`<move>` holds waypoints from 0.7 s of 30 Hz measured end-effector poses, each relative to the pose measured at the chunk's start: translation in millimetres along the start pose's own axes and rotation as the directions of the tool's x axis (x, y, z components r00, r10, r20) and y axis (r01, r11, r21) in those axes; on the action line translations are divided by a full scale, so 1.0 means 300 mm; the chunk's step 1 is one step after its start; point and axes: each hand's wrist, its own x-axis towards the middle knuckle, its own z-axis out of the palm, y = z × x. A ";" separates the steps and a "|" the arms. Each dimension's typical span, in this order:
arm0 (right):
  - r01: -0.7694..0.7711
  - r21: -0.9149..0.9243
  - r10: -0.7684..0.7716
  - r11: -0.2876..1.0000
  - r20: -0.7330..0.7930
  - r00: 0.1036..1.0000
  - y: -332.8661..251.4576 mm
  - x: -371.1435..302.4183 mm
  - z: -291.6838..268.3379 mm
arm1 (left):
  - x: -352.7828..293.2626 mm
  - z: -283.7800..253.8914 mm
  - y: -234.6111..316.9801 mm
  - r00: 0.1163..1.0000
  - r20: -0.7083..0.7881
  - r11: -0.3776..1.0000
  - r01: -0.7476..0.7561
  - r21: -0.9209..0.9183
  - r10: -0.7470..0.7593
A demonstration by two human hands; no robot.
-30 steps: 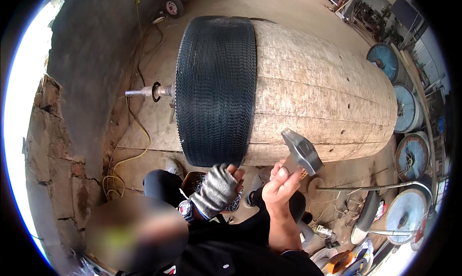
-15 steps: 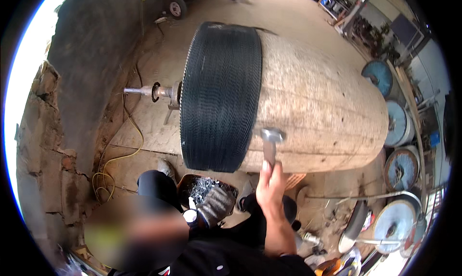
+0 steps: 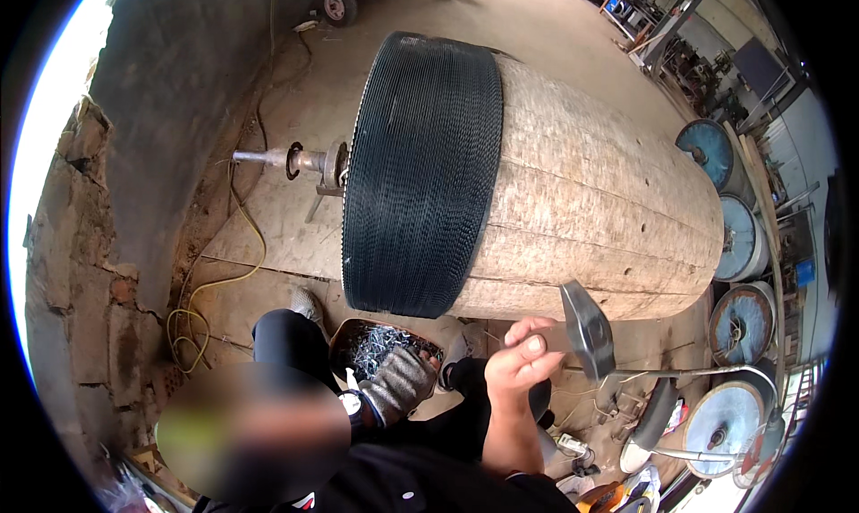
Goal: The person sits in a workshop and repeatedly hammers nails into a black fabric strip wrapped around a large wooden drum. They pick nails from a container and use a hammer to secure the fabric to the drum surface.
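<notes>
My right hand [image 3: 521, 361] is closed on a hammer [image 3: 589, 334], its dark metal head tilted to the right of my fist, off the near side of a big pale wooden drum [image 3: 599, 200]. Over the drum's left part lies a black, finely ridged band [image 3: 420, 173]. My left hand [image 3: 403, 386], in a grey knit glove, rests at the right side of a box [image 3: 336, 336] of small metal pieces [image 3: 380, 345], apparently nails. Its fingers look curled together with bare tips showing; what they hold, if anything, is hidden.
A metal shaft [image 3: 273, 158] sticks out from the drum's left end. A yellow cable [image 3: 201, 285] loops on the floor beside the broken brick wall [image 3: 94, 334]. Several round blue-faced rollers [image 3: 729, 423] line the right side. A wheel [image 3: 339, 6] stands far back.
The hammer has come away from the drum beside the black band, moving right and toward me, and its head has turned. My left hand stays at the box.
</notes>
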 end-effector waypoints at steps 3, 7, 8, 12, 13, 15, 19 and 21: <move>-0.155 -0.621 0.390 0.768 0.262 0.883 0.061 0.007 -0.011 | 0.066 -0.039 -0.084 0.999 0.023 0.995 0.043 -0.087 -0.041; -0.254 -0.247 0.300 0.935 0.170 0.939 0.040 -0.060 -0.074 | 0.180 -0.003 -0.286 0.990 0.131 0.340 0.140 -0.930 -0.052; -0.133 -0.131 0.147 0.982 0.111 0.983 0.001 -0.046 -0.054 | 0.181 0.020 -0.305 0.982 0.176 0.335 0.188 -0.923 -0.065; 0.040 -0.418 0.057 0.908 0.218 0.974 0.065 -0.013 -0.009 | 0.343 0.130 -0.497 0.946 0.086 0.354 0.201 -0.913 -0.314; 0.047 -0.691 0.238 0.721 0.311 0.920 0.074 -0.008 -0.002 | 0.382 0.177 -0.529 0.922 -0.026 0.392 0.138 -0.910 -0.386; -0.097 -0.503 0.263 0.859 0.269 0.927 0.059 -0.027 -0.023 | 0.447 0.267 -0.582 0.862 -0.158 0.497 0.120 -0.859 -0.482; -0.121 -0.334 0.166 0.935 0.110 0.980 0.045 -0.073 -0.047 | 0.500 0.346 -0.644 0.862 -0.146 0.538 0.162 -0.827 -0.485; 0.009 -0.490 0.066 0.872 0.135 0.989 0.045 -0.031 -0.016 | 0.494 0.356 -0.641 0.860 -0.174 0.580 0.162 -0.798 -0.480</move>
